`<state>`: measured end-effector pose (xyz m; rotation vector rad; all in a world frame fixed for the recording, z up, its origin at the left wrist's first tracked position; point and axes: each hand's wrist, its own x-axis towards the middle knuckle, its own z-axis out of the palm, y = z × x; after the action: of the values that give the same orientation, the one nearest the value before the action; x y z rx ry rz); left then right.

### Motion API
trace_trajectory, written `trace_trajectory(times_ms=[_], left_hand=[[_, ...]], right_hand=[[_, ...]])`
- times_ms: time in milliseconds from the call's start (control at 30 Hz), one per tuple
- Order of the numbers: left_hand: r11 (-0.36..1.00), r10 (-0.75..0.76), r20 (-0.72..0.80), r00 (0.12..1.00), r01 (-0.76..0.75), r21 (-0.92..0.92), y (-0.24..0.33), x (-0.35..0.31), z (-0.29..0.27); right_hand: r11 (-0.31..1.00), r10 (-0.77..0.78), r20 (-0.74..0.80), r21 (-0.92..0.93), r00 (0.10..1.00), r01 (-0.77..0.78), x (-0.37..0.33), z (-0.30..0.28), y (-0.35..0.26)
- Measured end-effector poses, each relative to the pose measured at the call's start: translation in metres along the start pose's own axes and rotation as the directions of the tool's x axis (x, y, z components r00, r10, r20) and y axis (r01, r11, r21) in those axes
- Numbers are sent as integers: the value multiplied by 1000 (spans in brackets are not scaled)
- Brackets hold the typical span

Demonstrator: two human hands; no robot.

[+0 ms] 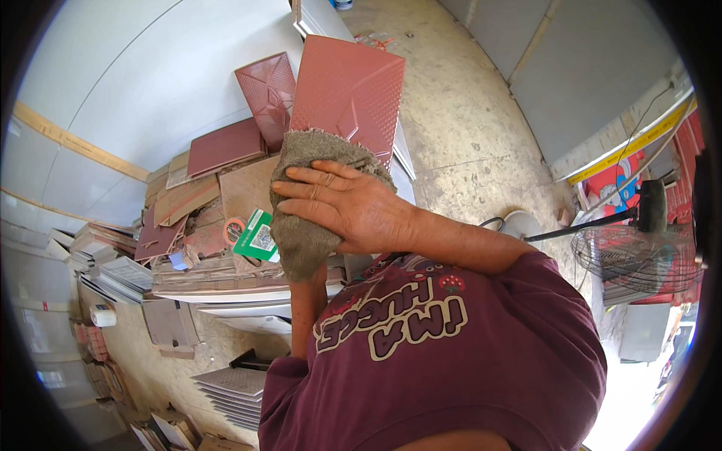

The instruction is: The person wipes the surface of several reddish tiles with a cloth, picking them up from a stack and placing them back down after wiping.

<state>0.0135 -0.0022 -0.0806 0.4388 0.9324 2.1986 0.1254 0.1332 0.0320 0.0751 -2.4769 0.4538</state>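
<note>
A dark red ceramic tile point(350, 86) with an embossed diamond and dotted pattern stands tilted up in front of me. Over its lower part lies a grey-brown cloth point(308, 154), frayed along its top edge. My right hand point(346, 203) rests flat on this cloth with its fingers stretched out and slightly apart. From below, my left forearm point(307, 301) runs up behind the cloth. The left hand itself is hidden there, so its fingers do not show. Just left of the cloth is a green-and-white card point(258, 237) with a square code, beside orange-handled scissors point(234, 229).
Behind stands a second red tile point(268, 90), with another lying flat point(223, 146) on cardboard point(184, 197). Stacked tiles point(233, 387) sit on the floor at lower left. To the right are a wire-caged fan point(635, 255) and a pale round bucket point(523, 225).
</note>
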Motion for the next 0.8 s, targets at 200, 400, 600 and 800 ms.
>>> trace_trajectory(times_ms=[200,400,600,800], left_hand=[[998,26,128,991,-19,-57,10,5,13],[998,45,100,994,-41,-36,21,5,26],[996,63,97,993,-57,-64,17,8,25],[997,-64,-123,990,57,-59,15,22,16]], right_hand=[[981,84,-141,-163,987,-107,2,-11,24],[905,297,-359,-190,885,-381,-2,-35,62],[920,362,-395,3,845,-393,-13,-19,60],[977,211,-51,-33,976,-213,-35,-4,18]])
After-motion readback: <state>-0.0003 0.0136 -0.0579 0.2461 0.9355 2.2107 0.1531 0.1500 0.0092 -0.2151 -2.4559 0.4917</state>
